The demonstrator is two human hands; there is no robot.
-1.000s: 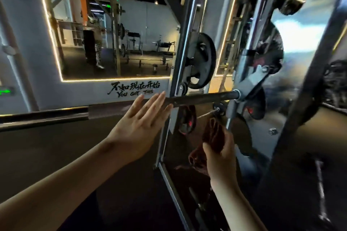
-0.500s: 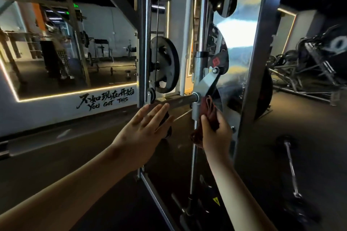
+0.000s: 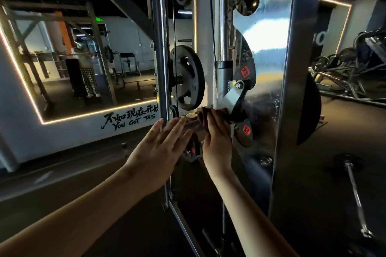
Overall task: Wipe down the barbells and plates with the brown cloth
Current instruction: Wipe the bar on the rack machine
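The right hand point(image 3: 217, 137) is closed over the brown cloth point(image 3: 202, 113), which is pressed round the barbell sleeve point(image 3: 193, 124) just inboard of its brass-coloured end cap point(image 3: 191, 115). The left hand point(image 3: 158, 148) is held open, fingers straight and lightly spread, with the fingertips up against the sleeve just left of the cloth. Whether real pressure is put on the steel cannot be told.

The step in hand is judged to be the wiping of this sleeve. It is best done with the cloth wrapped round the full girth and drawn out toward the cap in one long stroke, the wrist being turned so that the underside is reached too. The bar should be steadied by the open hand so that it is not rolled in its catch. The hook bracket point(image 3: 234, 98) directly above the right knuckles is likely a pinch point, so fingers are better kept below it.

Above the left fingertips a black plate point(image 3: 187, 78) is hung on the rack. Beyond the right hand two plates with red labels are seen, one higher point(image 3: 247, 67) and one lower point(image 3: 243, 134), and both could be reached with a short move. Well out past the right forearm a loose barbell point(image 3: 355, 190) lies on the floor.
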